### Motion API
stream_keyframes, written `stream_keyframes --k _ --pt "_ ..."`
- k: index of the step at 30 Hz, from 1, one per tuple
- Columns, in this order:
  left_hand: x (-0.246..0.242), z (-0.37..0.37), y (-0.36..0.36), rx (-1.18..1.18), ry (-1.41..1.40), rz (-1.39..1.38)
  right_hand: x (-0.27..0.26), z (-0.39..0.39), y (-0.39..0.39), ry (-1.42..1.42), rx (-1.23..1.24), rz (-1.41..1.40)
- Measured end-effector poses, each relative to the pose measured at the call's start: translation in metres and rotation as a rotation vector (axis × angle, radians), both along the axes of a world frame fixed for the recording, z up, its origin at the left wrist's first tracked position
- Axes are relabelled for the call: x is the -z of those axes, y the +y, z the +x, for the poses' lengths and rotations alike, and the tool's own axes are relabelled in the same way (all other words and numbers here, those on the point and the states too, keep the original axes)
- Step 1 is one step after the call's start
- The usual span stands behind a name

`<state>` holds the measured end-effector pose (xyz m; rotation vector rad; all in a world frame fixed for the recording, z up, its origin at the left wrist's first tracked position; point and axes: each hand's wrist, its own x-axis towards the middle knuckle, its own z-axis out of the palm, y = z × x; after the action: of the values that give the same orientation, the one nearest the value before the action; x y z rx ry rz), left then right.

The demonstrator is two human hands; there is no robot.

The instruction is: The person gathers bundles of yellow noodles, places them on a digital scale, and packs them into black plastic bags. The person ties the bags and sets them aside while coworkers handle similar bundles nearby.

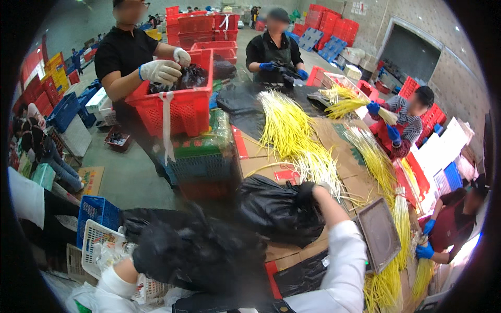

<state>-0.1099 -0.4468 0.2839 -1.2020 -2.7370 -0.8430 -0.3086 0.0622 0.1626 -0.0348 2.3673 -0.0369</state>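
Note:
My right hand [309,197], in a black glove, grips the gathered top of a full black plastic bag [274,211]. That bag rests at the near edge of the cardboard-covered table [250,166]. My left hand [156,250], also in a black glove, is at the lower left against loose black plastic [219,246]. Blur and dark-on-dark colour hide its fingers, so its grip is unclear. Just beyond the bag lies a large heap of yellow stalks with white ends [289,125], probably garlic chives. A flat black plastic bag [301,274] lies on the table near my body.
A metal weighing-scale tray [379,234] stands right of my right arm. A red crate [176,105] of black bags sits on stacked crates ahead, with a white-gloved person behind it. Blue-gloved co-workers handle stalks [372,152] along the right. White [100,242] and blue baskets [100,213] stand left.

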Motion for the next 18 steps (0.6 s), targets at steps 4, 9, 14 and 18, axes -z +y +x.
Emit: stream_keyframes --k 4,9,14,18 --pt "-0.05 -0.07 -0.033 -0.491 -0.446 0.609 -0.098 0.035 0.007 0.19 0.146 -0.609" --pt "-0.14 -0.247 -0.113 -0.385 0.221 0.38 -0.195 0.023 -0.064 0.371 0.625 -1.426" --pt "-0.219 -0.453 -0.19 -0.255 -0.019 0.858 -0.307 -0.063 -0.169 0.698 0.466 -1.676" --pt "-0.226 -0.613 -0.214 -0.49 0.648 0.68 -0.375 -0.168 -0.252 0.734 0.305 -1.949"
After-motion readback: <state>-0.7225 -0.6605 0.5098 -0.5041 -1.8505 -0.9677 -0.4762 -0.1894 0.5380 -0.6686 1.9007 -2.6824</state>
